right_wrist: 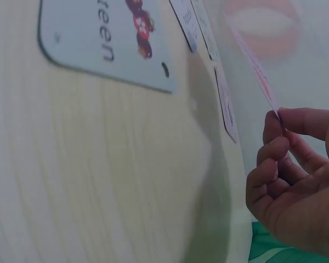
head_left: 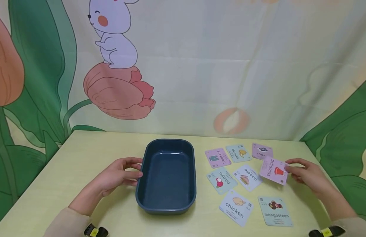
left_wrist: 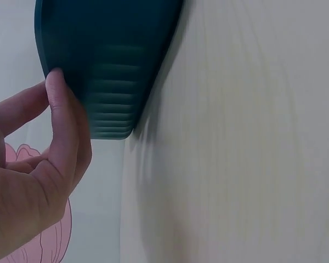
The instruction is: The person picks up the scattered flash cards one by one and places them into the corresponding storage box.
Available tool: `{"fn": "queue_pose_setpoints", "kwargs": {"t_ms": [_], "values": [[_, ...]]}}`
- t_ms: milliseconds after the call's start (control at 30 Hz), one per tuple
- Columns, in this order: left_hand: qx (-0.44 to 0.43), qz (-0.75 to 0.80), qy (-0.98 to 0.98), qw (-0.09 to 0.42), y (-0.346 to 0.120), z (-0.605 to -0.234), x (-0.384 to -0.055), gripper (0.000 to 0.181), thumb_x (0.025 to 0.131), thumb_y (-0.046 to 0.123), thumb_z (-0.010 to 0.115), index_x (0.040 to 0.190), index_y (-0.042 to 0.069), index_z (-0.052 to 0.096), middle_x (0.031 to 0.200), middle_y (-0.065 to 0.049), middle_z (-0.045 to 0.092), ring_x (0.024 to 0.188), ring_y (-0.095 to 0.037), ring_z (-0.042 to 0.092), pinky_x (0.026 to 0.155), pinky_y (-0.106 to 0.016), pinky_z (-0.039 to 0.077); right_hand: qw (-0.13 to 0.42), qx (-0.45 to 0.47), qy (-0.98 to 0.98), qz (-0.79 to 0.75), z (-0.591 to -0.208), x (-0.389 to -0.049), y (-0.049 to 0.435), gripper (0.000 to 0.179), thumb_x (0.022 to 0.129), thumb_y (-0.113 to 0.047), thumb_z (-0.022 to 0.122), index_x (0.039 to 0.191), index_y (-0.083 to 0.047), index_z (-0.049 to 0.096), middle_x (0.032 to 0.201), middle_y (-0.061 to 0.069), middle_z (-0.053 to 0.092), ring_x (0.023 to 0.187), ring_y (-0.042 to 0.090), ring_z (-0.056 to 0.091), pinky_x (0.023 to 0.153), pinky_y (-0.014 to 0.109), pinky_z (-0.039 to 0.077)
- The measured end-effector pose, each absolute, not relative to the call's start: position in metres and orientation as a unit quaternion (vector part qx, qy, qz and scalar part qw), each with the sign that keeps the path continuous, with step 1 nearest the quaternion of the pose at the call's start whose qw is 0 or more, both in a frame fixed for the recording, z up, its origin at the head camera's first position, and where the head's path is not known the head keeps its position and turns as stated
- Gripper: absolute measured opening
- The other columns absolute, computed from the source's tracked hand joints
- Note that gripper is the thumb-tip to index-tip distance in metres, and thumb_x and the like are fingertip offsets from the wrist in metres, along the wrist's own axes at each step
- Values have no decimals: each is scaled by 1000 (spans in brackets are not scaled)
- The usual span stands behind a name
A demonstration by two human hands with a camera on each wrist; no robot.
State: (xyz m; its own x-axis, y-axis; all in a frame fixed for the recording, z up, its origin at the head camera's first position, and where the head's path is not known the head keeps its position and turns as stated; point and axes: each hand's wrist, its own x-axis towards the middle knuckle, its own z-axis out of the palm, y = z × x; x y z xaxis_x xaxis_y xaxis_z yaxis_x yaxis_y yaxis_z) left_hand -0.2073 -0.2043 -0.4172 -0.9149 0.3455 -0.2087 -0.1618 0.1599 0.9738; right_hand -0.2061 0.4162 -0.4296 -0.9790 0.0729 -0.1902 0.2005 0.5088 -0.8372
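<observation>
A dark blue rectangular tray (head_left: 168, 210) stands on the table. My left hand (head_left: 123, 174) holds its left rim, the thumb at the edge and bent fingers (left_wrist: 66, 126) against the outer wall. My right hand (head_left: 310, 177) pinches a purple "pajamas" card (head_left: 270, 168) by its right edge between thumb and fingers. The card is raised and tilted above the table, seen nearly edge-on in the right wrist view. Behind it lies a purple "shoe" card (head_left: 261, 149), its lower part partly covered. Nearest below the right hand is a "mangosteen" card (head_left: 274, 212).
Between tray and right hand lie cards marked trousers (head_left: 216, 156), durian (head_left: 237, 151), pitaya (head_left: 222, 182), noodle (head_left: 248, 174) and chicken (head_left: 236, 209). A printed cloth (head_left: 194, 65) with a rabbit and flowers hangs behind the table (head_left: 91, 151).
</observation>
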Motion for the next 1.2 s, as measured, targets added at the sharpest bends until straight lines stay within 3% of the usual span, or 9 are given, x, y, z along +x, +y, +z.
{"fn": "queue_pose_setpoints", "kwargs": {"t_ms": [233, 933, 1100, 1200], "values": [[62, 646, 734, 200, -204, -419, -208, 59, 98, 3, 68, 147, -12, 39, 121, -23, 52, 90, -23, 66, 79, -36, 61, 64, 62, 861, -500, -427, -211, 395, 55, 102, -33, 66, 140, 4, 49, 96, 14, 61, 81, 24, 58, 69, 30, 51], [60, 649, 730, 204, -205, -419, -209, 59, 98, 4, 69, 146, -11, 39, 123, -22, 51, 95, -22, 65, 79, -36, 60, 81, 17, 850, -520, -415, -217, 322, 49, 99, -29, 70, 136, 0, 55, 98, 12, 66, 83, 29, 59, 70, 30, 48], [59, 651, 728, 207, -205, -419, -209, 59, 98, 4, 68, 146, -10, 38, 123, -22, 52, 93, -23, 65, 79, -36, 60, 74, 3, 847, -527, -415, -218, 306, 42, 100, -26, 69, 130, -1, 58, 105, 11, 69, 85, 31, 60, 70, 30, 49], [56, 650, 728, 211, -205, -419, -209, 59, 98, 5, 68, 146, -9, 38, 123, -21, 52, 92, -23, 65, 79, -37, 60, 78, -5, 842, -534, -415, -218, 296, 39, 99, -25, 70, 128, -1, 59, 101, 12, 69, 81, 31, 59, 69, 30, 48]]}}
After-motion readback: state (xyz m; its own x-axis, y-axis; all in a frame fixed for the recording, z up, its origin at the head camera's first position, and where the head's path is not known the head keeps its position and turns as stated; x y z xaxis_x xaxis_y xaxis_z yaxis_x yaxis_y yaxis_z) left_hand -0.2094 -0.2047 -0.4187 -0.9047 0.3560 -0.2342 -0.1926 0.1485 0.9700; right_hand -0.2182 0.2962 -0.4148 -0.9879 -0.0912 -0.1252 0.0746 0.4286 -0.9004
